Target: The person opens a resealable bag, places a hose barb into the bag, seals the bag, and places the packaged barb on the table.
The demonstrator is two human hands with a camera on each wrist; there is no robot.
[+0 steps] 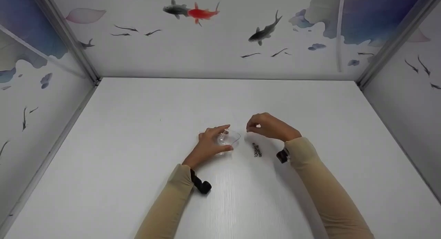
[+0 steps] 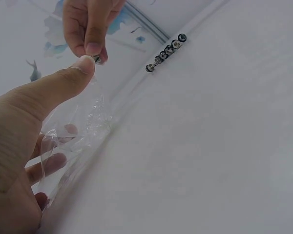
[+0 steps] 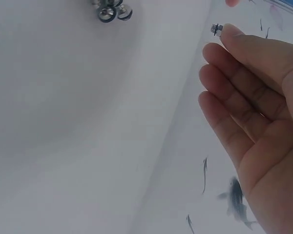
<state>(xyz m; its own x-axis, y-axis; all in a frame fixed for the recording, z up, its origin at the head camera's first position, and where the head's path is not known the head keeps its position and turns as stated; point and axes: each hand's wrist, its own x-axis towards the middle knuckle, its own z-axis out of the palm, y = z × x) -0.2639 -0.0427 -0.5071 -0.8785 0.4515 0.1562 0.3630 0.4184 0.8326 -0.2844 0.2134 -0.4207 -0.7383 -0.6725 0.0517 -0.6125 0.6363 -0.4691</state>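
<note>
My left hand (image 1: 209,142) holds a clear plastic bag (image 1: 233,137), with thumb and fingers spread apart at its mouth. In the left wrist view the crinkled bag (image 2: 95,119) hangs between the thumb and the other fingers. To its right, my right hand (image 1: 271,126) pinches a small silver metal fastener (image 3: 216,29) with a dark ring between thumb and forefinger. The left wrist view shows those fingertips close to the left thumb tip. Several similar fasteners (image 1: 256,150) lie bunched on the table below the right hand.
A white table (image 1: 137,197) stretches under both hands. Panels with painted fish, such as the back wall (image 1: 220,56), enclose it on the left, right and far sides, with metal posts (image 1: 382,35) at the corners.
</note>
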